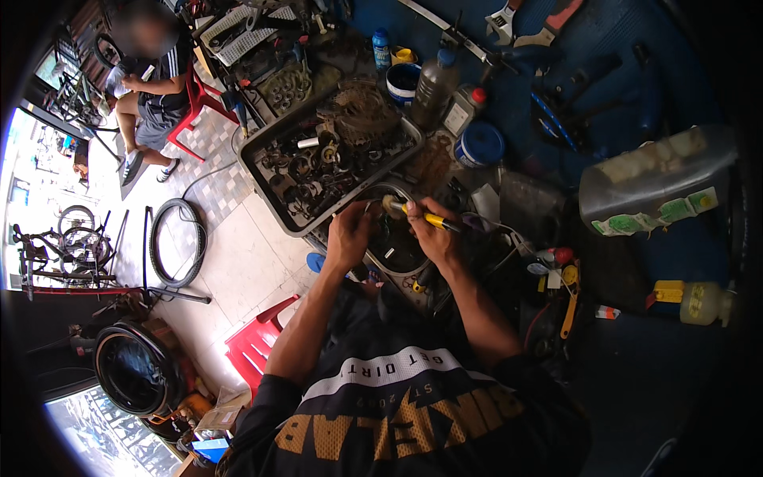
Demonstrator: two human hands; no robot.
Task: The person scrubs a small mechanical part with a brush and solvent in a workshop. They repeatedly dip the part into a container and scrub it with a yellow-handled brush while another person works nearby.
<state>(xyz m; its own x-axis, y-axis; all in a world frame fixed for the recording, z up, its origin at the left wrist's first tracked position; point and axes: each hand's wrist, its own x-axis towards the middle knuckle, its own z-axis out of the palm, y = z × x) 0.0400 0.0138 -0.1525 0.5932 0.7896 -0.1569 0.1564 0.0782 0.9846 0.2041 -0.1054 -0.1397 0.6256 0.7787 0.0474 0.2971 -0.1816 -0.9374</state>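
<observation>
Right of the tray's (269, 194) near corner, the right hand's (433, 230) grip is closed round a yellow tool (436, 220), probably light, stiff, best held by its handle; the left hand's (350, 232) grip is curled, contents unclear. A basin (402, 273) sits beside the tray, a bottle (435, 91) beyond its right corner.

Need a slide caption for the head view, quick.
Right hand holding a yellow-handled tool beside the left hand, near a tray of metal parts.
</observation>
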